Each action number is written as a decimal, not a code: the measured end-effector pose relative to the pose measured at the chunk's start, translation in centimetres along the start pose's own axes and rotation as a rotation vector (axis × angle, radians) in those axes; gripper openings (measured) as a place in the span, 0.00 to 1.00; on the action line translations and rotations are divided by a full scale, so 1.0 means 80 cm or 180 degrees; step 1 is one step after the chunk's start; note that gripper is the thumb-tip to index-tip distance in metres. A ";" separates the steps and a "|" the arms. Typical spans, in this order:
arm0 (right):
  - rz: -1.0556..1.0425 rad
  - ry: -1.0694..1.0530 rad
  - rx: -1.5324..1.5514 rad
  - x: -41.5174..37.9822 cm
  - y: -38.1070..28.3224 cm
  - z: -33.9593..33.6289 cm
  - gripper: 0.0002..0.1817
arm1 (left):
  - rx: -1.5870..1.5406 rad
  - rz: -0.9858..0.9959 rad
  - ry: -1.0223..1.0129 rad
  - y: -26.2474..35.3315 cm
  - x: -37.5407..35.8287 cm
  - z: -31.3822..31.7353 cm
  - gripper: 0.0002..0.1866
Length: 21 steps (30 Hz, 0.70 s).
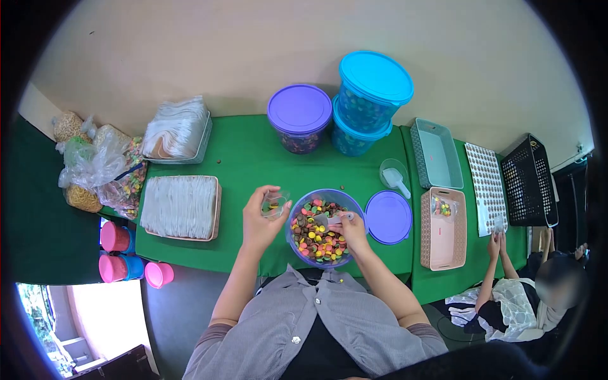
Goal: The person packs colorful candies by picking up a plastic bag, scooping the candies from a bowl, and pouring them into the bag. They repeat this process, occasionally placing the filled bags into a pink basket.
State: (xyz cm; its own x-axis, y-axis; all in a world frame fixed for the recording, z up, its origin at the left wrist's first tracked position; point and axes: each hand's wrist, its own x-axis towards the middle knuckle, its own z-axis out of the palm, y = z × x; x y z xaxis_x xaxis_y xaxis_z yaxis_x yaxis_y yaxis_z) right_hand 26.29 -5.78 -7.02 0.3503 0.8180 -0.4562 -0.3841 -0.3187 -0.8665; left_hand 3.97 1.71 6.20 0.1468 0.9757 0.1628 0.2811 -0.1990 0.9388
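My left hand [258,218] holds a small clear plastic cup [283,197] just left of the purple tub [360,216]; a few coloured candies show in the cup. Inside the tub lie many button-shaped candies [315,239] in brown, yellow, pink and green. My right hand [352,230] is closed around the handle of a translucent scoop [324,220], whose bowl rests among the candies. The tub's purple lid [388,217] lies flat to the right. Beyond it, a clear round container [391,166] has a white scoop [399,183] in it.
Lidded tubs, one purple [299,111] and two stacked blue [375,76], stand at the back. White packets fill two baskets [218,212] at left, beside bagged snacks [95,168]. A pink basket [425,247] holds a candy packet. At right, a person handles a sticker sheet [486,187].
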 end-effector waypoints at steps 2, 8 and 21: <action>0.0105 0.0044 0.0244 0.002 0.004 -0.002 0.13 | 0.0119 0.0129 -0.0027 -0.004 0.000 0.000 0.19; -0.0026 0.0162 0.0483 -0.014 -0.020 -0.002 0.10 | 0.0156 0.0184 -0.0130 -0.003 -0.001 0.003 0.19; -0.1112 0.0371 0.0936 -0.086 -0.128 -0.005 0.09 | 0.1117 0.0940 -0.1368 -0.006 -0.018 0.028 0.29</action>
State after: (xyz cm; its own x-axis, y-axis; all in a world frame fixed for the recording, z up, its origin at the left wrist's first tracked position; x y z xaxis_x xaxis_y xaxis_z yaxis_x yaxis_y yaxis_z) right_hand 28.14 -8.35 4.93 0.5888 0.7876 -0.1817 -0.4458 0.1290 -0.8858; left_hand 5.76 0.22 4.81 0.6135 0.7653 0.1950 0.4542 -0.5439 0.7056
